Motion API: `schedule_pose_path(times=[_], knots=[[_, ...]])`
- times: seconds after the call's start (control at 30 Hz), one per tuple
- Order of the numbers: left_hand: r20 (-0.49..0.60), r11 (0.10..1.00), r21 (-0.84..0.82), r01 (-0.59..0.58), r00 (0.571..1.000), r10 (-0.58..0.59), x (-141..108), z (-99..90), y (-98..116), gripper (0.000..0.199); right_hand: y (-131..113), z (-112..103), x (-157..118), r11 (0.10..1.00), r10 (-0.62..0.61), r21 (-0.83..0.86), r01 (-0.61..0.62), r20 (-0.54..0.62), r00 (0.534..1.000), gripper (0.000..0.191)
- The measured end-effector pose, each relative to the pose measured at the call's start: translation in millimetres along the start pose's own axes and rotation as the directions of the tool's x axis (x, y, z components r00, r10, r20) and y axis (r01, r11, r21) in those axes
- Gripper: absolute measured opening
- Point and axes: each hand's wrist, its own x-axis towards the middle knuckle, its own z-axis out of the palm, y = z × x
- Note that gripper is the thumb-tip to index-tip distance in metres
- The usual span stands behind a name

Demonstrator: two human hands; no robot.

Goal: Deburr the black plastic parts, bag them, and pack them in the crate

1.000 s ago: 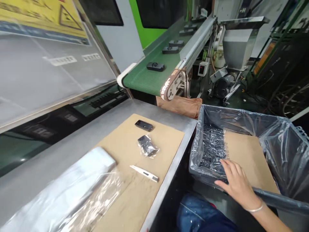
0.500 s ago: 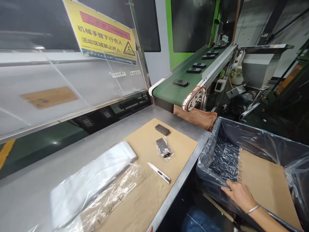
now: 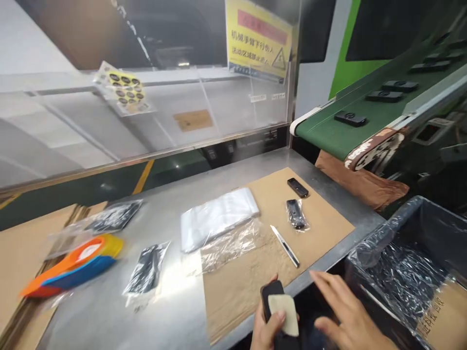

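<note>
Low in the view, my left hand (image 3: 263, 326) is closed round a black rectangular plastic part (image 3: 271, 292). Its thumb presses a small cream-coloured pad (image 3: 288, 304) against the part's upper face; the pad's exact kind cannot be made out. To the right, my right hand (image 3: 345, 311) is open and holds nothing, its fingers stretched toward the part but apart from it. Ahead on the brown cardboard sheet (image 3: 233, 287) lie a utility knife (image 3: 285, 247), a black part in a clear bag (image 3: 296, 214) and a bare black part (image 3: 298, 187).
White plastic bags (image 3: 219, 216) are stacked on the metal table (image 3: 98, 321). Leftward are a bagged black item (image 3: 146, 270) and an orange-blue tape dispenser (image 3: 78, 262). A green conveyor (image 3: 324, 131) carries several black parts. A plastic-lined bin (image 3: 365, 277) stands at right.
The view has swung left. My right hand has left the bin's edge and is now beside my left hand, which has come into view with the black part and pad.
</note>
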Motion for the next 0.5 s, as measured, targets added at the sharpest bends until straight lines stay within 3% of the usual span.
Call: schedule_pose_path(times=[0.07,0.17,0.3,0.37,0.43,0.5], knots=[[0.004,0.995,-0.093,-0.048,0.999,0.048,0,-3.3,-1,0.079,-33,11,29,0.975,-0.180,0.143,0.173,0.038,0.983,0.064],[-0.042,0.967,-0.236,-0.094,0.995,0.087,-3,-11.9,-2,0.072,-57,25,51,0.924,-0.279,0.299,0.237,0.107,0.954,0.050],[-0.031,0.892,-0.439,0.104,0.991,-0.130,-7,-27.1,1,0.063,-48,30,53,0.858,-0.245,0.500,0.114,0.203,0.948,0.045],[-0.028,0.873,-0.465,0.146,0.983,-0.180,-10,-33.5,3,0.061,-41,31,52,0.830,-0.219,0.553,0.072,0.203,0.954,0.044],[-0.034,0.881,-0.449,0.149,0.983,-0.183,-13,-37.8,4,0.060,-40,32,52,0.815,-0.263,0.565,0.127,0.167,0.950,0.046],[-0.029,0.874,-0.455,0.172,0.978,-0.208,-18,-39.6,3,0.058,-47,33,54,0.805,-0.374,0.546,0.233,0.162,0.913,0.048]])
